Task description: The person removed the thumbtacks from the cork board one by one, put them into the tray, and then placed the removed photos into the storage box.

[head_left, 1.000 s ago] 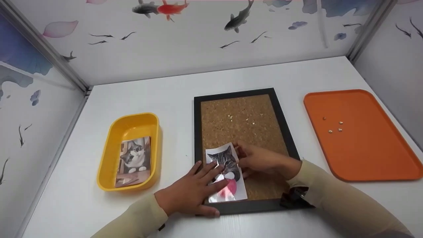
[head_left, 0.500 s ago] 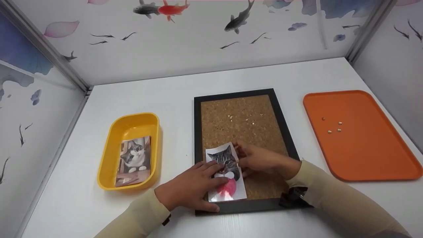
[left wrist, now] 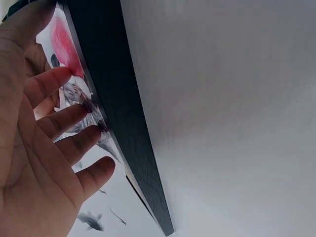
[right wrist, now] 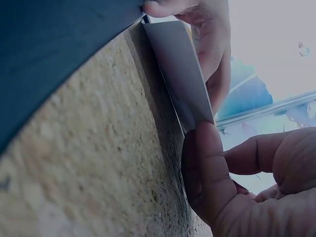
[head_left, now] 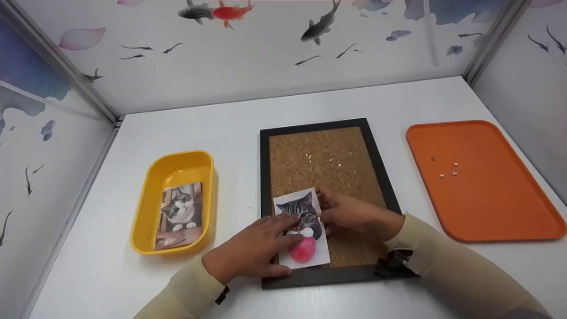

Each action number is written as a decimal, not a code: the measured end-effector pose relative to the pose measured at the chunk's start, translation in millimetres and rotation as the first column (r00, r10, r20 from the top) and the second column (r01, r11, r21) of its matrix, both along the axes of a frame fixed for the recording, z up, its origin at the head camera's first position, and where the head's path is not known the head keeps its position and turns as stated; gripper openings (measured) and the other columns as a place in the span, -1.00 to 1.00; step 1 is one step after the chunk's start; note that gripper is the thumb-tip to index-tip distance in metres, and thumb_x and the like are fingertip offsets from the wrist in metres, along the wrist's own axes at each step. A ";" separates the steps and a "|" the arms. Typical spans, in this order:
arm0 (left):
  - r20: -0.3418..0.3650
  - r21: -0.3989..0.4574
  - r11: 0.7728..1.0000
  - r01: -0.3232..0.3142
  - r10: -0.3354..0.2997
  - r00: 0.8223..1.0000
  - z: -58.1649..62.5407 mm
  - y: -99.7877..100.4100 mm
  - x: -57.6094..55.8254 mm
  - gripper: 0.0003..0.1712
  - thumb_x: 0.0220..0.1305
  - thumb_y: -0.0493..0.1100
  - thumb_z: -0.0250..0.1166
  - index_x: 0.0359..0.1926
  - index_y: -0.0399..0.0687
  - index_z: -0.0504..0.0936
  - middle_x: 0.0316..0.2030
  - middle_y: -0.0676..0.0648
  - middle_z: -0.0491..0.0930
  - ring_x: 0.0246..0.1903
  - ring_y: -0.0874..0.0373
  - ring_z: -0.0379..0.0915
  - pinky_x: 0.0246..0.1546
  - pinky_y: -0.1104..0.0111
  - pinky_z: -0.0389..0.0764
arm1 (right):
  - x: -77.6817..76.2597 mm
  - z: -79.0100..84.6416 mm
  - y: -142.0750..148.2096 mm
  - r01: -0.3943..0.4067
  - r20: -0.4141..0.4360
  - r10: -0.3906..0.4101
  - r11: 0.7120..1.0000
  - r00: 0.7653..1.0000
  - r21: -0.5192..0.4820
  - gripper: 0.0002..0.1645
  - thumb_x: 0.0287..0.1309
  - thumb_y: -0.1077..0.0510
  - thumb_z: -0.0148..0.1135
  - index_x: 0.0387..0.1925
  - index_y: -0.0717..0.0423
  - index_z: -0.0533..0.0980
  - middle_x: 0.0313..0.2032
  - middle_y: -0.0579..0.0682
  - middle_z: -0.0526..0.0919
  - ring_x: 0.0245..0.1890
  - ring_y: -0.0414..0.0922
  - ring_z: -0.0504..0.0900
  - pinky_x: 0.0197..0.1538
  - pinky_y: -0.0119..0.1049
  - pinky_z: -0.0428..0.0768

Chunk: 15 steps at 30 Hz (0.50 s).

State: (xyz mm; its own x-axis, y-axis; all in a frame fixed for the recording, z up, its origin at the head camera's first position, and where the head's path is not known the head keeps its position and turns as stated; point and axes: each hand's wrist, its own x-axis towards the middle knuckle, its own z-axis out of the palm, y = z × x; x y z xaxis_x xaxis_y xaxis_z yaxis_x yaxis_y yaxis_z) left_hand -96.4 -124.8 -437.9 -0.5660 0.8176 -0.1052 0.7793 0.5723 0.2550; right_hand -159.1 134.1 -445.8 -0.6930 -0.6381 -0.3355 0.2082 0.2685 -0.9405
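A cat photo point(head_left: 302, 254) with a pink ball lies over the lower left part of a cork board point(head_left: 305, 175). Its right edge is raised off the cork in the right wrist view, showing the pale back point(right wrist: 175, 69). My right hand point(head_left: 354, 215) pinches that raised edge, with fingers tucked behind the photo. From the left, my left hand point(head_left: 252, 248) lies across the photo with its fingers extended and its thumb over the board's black frame point(head_left: 319, 278). In the left wrist view the fingers point(left wrist: 69, 121) are spread apart at the photo and frame edge.
To the left stands a yellow bin point(head_left: 148, 199) holding another cat photo point(head_left: 179, 219). An orange tray point(head_left: 496, 190) at right bears several small metallic pieces point(head_left: 455, 173). Small pale bits point(head_left: 308, 156) dot the upper cork. Printed panels point(head_left: 266, 66) enclose the white table point(head_left: 234, 133).
The photo has shifted slightly up and left and turned a little, and the bright glare on its lower part is gone. My left fingers have drawn closer together; my right hand stays nearly still.
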 end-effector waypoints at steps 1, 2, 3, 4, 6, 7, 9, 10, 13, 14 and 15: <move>-0.012 0.006 1.000 0.002 -0.001 1.000 0.3 -0.7 0.2 -0.26 0.30 0.36 0.20 0.41 0.22 0.39 0.48 -0.06 0.16 0.45 -0.01 0.06 0.40 0.05 0.15 | -0.2 -0.1 -0.1 0.005 0.002 -0.005 1.000 1.000 0.001 -0.39 0.29 0.42 0.01 0.33 0.17 0.13 0.12 0.23 0.48 -0.14 0.01 0.66 -0.23 -0.15 0.68; -0.027 0.011 1.000 0.003 -0.003 1.000 0.8 -1.4 0.4 -0.27 0.31 0.34 0.20 0.40 0.19 0.40 0.48 -0.07 0.16 0.45 -0.02 0.06 0.40 0.05 0.16 | -0.5 -0.2 -0.1 0.009 0.005 -0.009 1.000 1.000 0.003 -0.37 0.28 0.42 0.02 0.33 0.17 0.12 0.13 0.24 0.47 -0.15 0.02 0.66 -0.22 -0.15 0.67; -0.042 0.022 1.000 0.005 -0.004 0.999 1.1 -2.0 0.7 -0.28 0.32 0.33 0.19 0.39 0.17 0.42 0.47 -0.08 0.18 0.45 -0.02 0.06 0.39 0.05 0.17 | -0.6 -0.4 0.2 0.012 0.005 -0.012 1.000 1.000 0.002 -0.36 0.26 0.43 0.03 0.34 0.18 0.12 0.13 0.25 0.47 -0.15 0.02 0.65 -0.22 -0.15 0.67; -0.050 0.030 1.000 0.003 -0.002 0.999 1.3 -2.9 1.1 -0.30 0.32 0.33 0.19 0.38 0.16 0.43 0.47 -0.08 0.18 0.45 -0.03 0.06 0.39 0.05 0.18 | -0.9 -0.6 0.2 0.014 0.005 -0.014 1.000 1.000 0.005 -0.34 0.26 0.42 0.04 0.34 0.19 0.11 0.14 0.26 0.46 -0.15 0.01 0.65 -0.22 -0.14 0.67; -0.069 0.043 0.999 0.001 0.002 0.998 1.7 -4.4 1.8 -0.31 0.33 0.32 0.19 0.36 0.13 0.45 0.46 -0.09 0.20 0.46 -0.03 0.05 0.38 0.05 0.20 | -1.3 -0.3 0.9 0.017 -0.005 -0.017 1.000 1.000 0.015 -0.33 0.24 0.42 0.06 0.34 0.21 0.10 0.15 0.27 0.46 -0.15 0.01 0.64 -0.21 -0.14 0.66; -0.071 0.045 0.999 -0.003 0.007 0.997 1.8 -5.1 2.0 -0.31 0.34 0.32 0.18 0.36 0.13 0.45 0.46 -0.09 0.19 0.46 -0.03 0.04 0.38 0.05 0.20 | -1.5 0.0 1.4 0.021 -0.012 -0.021 1.000 1.000 0.022 -0.33 0.24 0.42 0.06 0.34 0.22 0.10 0.15 0.27 0.46 -0.15 0.01 0.64 -0.21 -0.14 0.66; -0.061 0.041 0.999 -0.020 0.023 0.998 3.1 -7.3 2.8 -0.31 0.34 0.32 0.19 0.36 0.12 0.46 0.46 -0.09 0.20 0.47 -0.04 0.03 0.38 0.04 0.20 | -2.3 0.6 2.5 0.025 -0.025 -0.025 0.999 0.999 0.029 -0.34 0.25 0.42 0.05 0.34 0.23 0.10 0.13 0.26 0.47 -0.15 0.01 0.64 -0.21 -0.14 0.67; -0.051 0.034 0.999 -0.034 0.036 0.998 4.1 -8.7 3.4 -0.30 0.34 0.33 0.18 0.36 0.12 0.45 0.47 -0.09 0.19 0.47 -0.05 0.01 0.38 0.03 0.19 | -2.8 0.9 2.7 0.027 -0.029 -0.026 0.999 0.999 0.034 -0.34 0.26 0.42 0.04 0.35 0.23 0.10 0.14 0.26 0.47 -0.14 0.00 0.64 -0.21 -0.13 0.67; -0.024 0.020 0.997 -0.074 0.074 0.997 9.5 -13.7 5.5 -0.29 0.34 0.33 0.18 0.38 0.12 0.45 0.48 -0.07 0.18 0.48 -0.04 -0.01 0.39 0.03 0.17 | -3.7 2.0 4.0 0.037 -0.023 -0.037 0.999 0.999 0.020 -0.34 0.27 0.43 0.02 0.35 0.25 0.08 0.12 0.26 0.48 -0.15 0.01 0.64 -0.21 -0.13 0.67; -0.024 0.021 0.996 -0.084 0.085 0.996 11.8 -15.7 6.6 -0.29 0.34 0.32 0.18 0.38 0.11 0.45 0.47 -0.07 0.18 0.48 -0.04 -0.02 0.39 0.03 0.17 | -3.9 2.5 4.4 0.038 -0.017 -0.038 0.999 0.999 0.011 -0.35 0.27 0.43 0.02 0.35 0.25 0.08 0.12 0.26 0.47 -0.15 0.01 0.63 -0.21 -0.12 0.67; -0.026 0.022 0.995 -0.098 0.099 0.995 14.3 -17.9 7.8 -0.29 0.34 0.32 0.19 0.38 0.11 0.44 0.48 -0.07 0.18 0.48 -0.04 -0.02 0.39 0.03 0.17 | -4.1 2.8 4.7 0.037 -0.013 -0.037 0.999 0.999 0.006 -0.35 0.28 0.44 0.02 0.34 0.25 0.07 0.13 0.26 0.47 -0.14 0.02 0.63 -0.21 -0.12 0.67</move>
